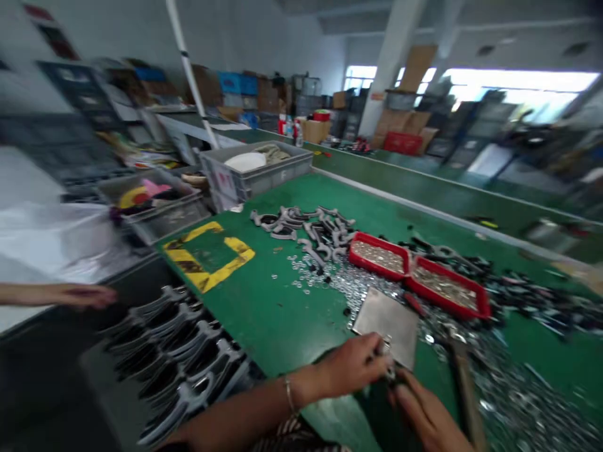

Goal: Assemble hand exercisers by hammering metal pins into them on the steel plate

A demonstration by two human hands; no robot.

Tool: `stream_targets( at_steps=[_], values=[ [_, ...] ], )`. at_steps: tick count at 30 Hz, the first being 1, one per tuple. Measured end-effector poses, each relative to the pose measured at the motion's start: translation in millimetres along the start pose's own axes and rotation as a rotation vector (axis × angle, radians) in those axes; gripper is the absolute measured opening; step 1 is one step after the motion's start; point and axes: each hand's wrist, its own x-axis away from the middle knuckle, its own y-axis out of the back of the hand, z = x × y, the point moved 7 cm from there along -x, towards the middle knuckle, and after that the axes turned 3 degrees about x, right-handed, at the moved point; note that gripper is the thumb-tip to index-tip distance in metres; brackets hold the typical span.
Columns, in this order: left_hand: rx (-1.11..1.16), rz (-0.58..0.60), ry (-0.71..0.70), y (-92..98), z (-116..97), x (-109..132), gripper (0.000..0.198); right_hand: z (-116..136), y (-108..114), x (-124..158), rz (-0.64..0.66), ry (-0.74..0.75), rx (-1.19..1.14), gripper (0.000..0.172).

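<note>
My left hand (346, 373), with a bracelet at the wrist, is closed in a pinch on a small shiny metal part (389, 359). Just to its right, my right hand (424, 405) is closed too, its fingertips meeting the lower end of that part; blur hides the exact kind. Both hands are over the near edge of a square metal plate (387, 323) lying on the green tabletop (273, 320). To the right of my right hand lies a bar with a wooden-looking handle (464, 389).
Two red trays (445, 290) of small metal pieces stand beyond the plate. Loose washers and fittings (522, 389) spread rightward. Grey curved parts (306, 229) are heaped farther back; more (188, 358) stand in rows at left, near another person's hand (87, 295). A grey crate (268, 176) stands behind.
</note>
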Motion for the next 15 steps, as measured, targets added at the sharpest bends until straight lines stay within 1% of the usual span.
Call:
stream_targets(
  at_steps=[2, 3, 4, 6, 7, 8, 9, 10, 11, 12, 13, 14, 15],
  values=[
    [0.098, -0.063, 0.074, 4.4, 8, -4, 0.026, -6, 6, 1, -0.091, -0.070, 0.004, 0.045],
    [0.123, -0.081, 0.079, 5.1, 9, -6, 0.028, -8, 5, 1, -0.094, -0.124, -0.051, 0.049],
    [0.126, -0.082, 0.049, 4.5, 7, -7, 0.028, -9, 0, 1, -0.043, -0.198, -0.148, 0.055],
    [0.066, -0.048, -0.061, 0.8, -3, -7, 0.025, -9, -19, 4, 0.178, -0.356, -0.390, 0.068],
    [0.024, -0.022, -0.110, -2.0, -8, -7, 0.024, -7, -24, 6, 0.263, -0.392, -0.460, 0.071],
    [-0.014, -0.005, -0.137, -4.6, -10, -7, 0.023, -6, -23, 6, 0.273, -0.383, -0.465, 0.069],
    [-0.039, -0.005, -0.134, -6.3, -9, -8, 0.023, -5, -16, 4, 0.203, -0.332, -0.417, 0.063],
    [-0.052, -0.029, -0.106, -6.4, -6, -9, 0.024, -6, -5, 2, 0.076, -0.263, -0.354, 0.055],
    [-0.057, -0.068, -0.072, -5.4, -2, -10, 0.026, -8, 5, 1, -0.044, -0.206, -0.328, 0.048],
    [-0.063, -0.101, -0.051, -4.6, 2, -11, 0.027, -12, 9, 2, -0.114, -0.173, -0.355, 0.042],
    [-0.074, -0.105, -0.055, -5.5, 3, -12, 0.026, -17, 8, 2, -0.123, -0.162, -0.430, 0.040],
    [-0.093, -0.076, -0.086, -8.4, 2, -14, 0.025, -21, 2, 1, -0.077, -0.162, -0.538, 0.040],
    [-0.120, -0.016, -0.135, -12.9, -1, -15, 0.023, -25, -5, 1, -0.013, -0.163, -0.640, 0.043]
  ],
)
